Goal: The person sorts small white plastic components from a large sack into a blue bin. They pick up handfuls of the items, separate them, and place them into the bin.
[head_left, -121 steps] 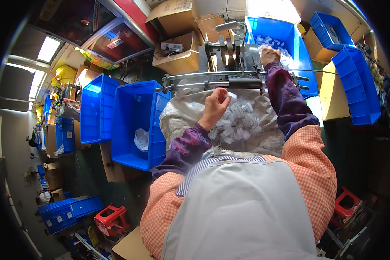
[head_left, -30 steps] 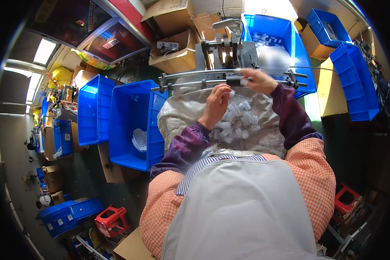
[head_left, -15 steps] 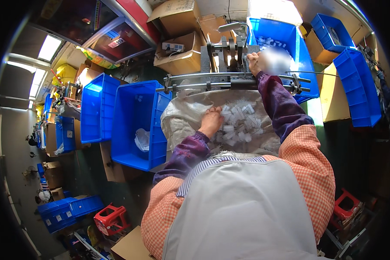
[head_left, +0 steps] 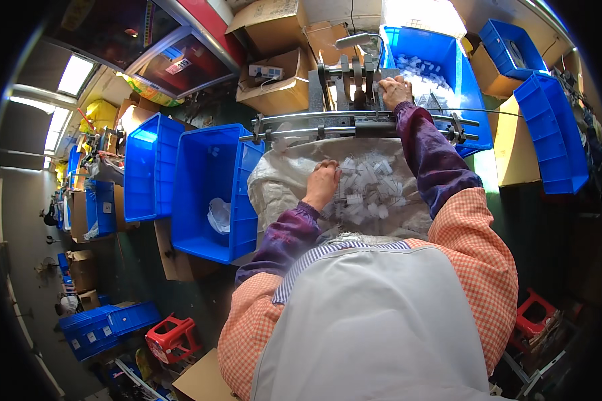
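Standing on the left, blue bin [head_left: 246, 200]: deep, with a white bag [head_left: 219, 215] down inside.
Gray cloth [head_left: 271, 180]: spread out in front of the apron [head_left: 374, 321], wrinkly, with white pieces [head_left: 366, 190] heaped on top.
Left hand [head_left: 324, 184]: low over the cloth, at the left edge of the heap. Bent about halfway in at the fingers, aimed away from the apron and a bit right. Not clear if pinching a piece; hidden under the hand.
Machine [head_left: 357, 83]: dark, with round wheels, past the heap and past two long metal bars [head_left: 294, 117].
White pieces: small, see-through, some with ridges like a comb. Just right of the left fingertips and back toward the apron. Much nearer to the left hand than to the right hand [head_left: 396, 92]. Lying every which way, with no one long direction to share.
Right hand: up past the bars, at the right side of the machine, well apart from the heap. Curled at the fingers; too small to tell about any piece in the grip.
Right blue bin [head_left: 473, 87]: just right of the right hand, with loose white bits [head_left: 421, 70] inside.
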{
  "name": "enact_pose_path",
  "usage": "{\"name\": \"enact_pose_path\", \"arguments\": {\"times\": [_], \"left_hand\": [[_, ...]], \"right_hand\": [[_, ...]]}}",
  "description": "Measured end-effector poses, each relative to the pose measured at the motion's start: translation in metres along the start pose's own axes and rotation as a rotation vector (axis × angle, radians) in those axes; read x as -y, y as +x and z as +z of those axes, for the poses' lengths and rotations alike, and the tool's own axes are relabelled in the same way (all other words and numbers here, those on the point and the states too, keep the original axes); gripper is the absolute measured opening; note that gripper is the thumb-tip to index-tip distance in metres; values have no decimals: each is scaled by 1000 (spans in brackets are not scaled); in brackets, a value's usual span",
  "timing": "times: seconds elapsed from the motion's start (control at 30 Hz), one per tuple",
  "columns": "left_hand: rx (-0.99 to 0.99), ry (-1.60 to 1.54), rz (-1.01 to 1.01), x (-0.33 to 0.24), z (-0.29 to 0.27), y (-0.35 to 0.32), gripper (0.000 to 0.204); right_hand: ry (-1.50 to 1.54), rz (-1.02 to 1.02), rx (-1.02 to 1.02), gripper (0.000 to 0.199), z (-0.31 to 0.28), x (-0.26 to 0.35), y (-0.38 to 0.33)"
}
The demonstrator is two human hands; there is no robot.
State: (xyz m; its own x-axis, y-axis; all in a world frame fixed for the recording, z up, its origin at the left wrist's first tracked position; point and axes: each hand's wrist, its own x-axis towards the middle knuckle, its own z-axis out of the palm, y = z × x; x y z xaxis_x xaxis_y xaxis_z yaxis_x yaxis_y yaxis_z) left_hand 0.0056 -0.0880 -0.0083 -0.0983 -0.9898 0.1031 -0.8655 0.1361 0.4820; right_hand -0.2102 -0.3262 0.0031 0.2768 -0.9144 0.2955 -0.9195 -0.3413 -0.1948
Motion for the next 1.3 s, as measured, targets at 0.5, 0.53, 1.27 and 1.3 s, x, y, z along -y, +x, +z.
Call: {"name": "enact_pose_path", "arguments": {"times": [0.5,0.53,1.27,1.3], "left_hand": [[-5,-90,-23,5,-5,-1,23],[-23,-88,-9,3,-8,-1,23],[-24,-273,-26,12,-30,8,19],[-17,-297,-47,9,-33,8,19]], "right_hand": [[155,105,38,22,-1,-11,-6],[148,107,46,22,-1,-10,-5],[-54,199,42,32,-13,-5,-24],[-48,212,46,31,-10,-3,-24]]}}
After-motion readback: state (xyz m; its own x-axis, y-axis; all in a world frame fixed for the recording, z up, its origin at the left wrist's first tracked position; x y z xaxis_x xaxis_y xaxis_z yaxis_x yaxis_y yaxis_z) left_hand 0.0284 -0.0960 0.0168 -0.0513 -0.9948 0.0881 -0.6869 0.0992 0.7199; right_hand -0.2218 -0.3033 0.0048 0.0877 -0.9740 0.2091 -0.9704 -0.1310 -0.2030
